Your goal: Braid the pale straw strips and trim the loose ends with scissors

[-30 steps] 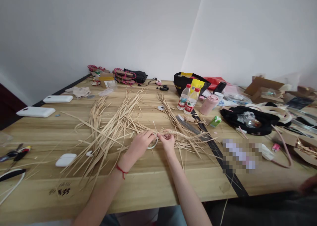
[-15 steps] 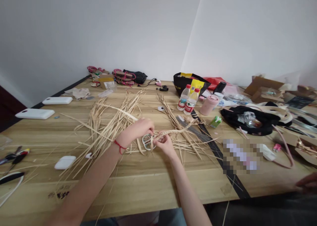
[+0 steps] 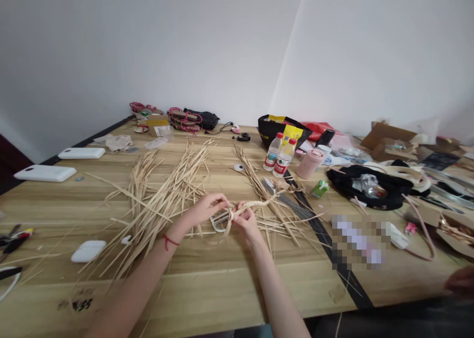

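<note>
A pale braided strip [image 3: 257, 204] runs from my fingers toward the right over loose straw. My right hand [image 3: 246, 223] pinches its left end, where a loose strand hangs down. My left hand [image 3: 210, 205], with a red cord on the wrist, is closed at the fingertips near that end, above a whitish oval frame [image 3: 219, 222]. What the left fingertips hold is too small to make out. Long straw strips [image 3: 170, 194] lie in a heap to the left, and more straw [image 3: 285, 219] is spread on the right.
Two bottles [image 3: 282, 162], a pink cup [image 3: 310, 163] and a small green carton [image 3: 320, 189] stand beyond on the right. White earphone case [image 3: 88, 251] lies at left. A black bag [image 3: 370, 186] is at right; another person's hand [image 3: 460, 281] shows at the right edge.
My left hand has moved slightly left and down, its fingers now stretched toward the braid's end. The long strip that arched left from it no longer shows there. The view has shifted slightly.
</note>
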Action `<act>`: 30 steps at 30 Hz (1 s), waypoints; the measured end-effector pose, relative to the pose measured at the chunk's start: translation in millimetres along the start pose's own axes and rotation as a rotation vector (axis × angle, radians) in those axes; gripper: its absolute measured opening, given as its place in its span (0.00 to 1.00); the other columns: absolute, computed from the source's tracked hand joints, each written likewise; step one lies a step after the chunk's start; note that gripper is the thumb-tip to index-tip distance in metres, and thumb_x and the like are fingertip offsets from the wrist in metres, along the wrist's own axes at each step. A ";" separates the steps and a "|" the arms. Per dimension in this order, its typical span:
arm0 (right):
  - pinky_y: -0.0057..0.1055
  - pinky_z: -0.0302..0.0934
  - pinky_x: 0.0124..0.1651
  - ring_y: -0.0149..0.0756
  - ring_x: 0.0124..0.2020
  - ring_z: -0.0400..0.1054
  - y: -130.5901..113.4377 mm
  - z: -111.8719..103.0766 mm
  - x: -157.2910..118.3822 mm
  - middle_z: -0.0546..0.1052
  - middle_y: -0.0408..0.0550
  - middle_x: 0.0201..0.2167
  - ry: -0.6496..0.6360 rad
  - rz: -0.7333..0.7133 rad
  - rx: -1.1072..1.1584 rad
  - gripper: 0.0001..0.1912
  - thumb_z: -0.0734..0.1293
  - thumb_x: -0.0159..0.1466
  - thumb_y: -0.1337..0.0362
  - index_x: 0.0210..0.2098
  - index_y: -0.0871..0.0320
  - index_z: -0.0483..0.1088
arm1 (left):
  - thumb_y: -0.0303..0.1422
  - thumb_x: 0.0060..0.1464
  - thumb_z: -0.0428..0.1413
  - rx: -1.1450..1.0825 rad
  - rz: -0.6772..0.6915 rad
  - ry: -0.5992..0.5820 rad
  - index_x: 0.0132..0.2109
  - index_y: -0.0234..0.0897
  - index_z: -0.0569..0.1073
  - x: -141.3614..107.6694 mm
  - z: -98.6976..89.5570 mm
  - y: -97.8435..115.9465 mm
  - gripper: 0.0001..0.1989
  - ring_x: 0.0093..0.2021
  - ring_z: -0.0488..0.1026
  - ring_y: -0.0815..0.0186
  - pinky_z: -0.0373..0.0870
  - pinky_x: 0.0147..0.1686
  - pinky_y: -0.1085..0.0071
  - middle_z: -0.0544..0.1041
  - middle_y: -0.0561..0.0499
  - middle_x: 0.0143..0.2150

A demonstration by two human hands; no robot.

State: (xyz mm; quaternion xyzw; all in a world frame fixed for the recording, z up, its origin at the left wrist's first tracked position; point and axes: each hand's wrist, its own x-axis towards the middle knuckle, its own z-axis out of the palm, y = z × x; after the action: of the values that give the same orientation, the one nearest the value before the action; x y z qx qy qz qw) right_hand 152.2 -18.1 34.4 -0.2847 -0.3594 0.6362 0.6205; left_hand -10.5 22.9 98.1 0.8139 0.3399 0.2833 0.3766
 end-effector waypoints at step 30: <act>0.28 0.63 0.35 0.29 0.28 0.68 5.6 10.1 -1.2 0.71 0.37 0.25 0.257 -0.302 -0.196 0.21 0.74 0.45 0.66 0.33 0.54 0.60 | 0.22 0.52 0.50 0.072 -0.070 0.455 0.47 0.37 0.71 -31.6 52.2 3.7 0.16 0.39 0.75 0.65 0.74 0.40 0.66 0.76 0.46 0.42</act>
State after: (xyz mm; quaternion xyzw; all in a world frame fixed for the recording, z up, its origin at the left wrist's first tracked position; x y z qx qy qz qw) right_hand 140.7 -20.2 35.6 -0.3654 -0.3762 0.4565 0.7187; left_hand 9.0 -25.1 65.6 0.7296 0.4541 0.4339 0.2705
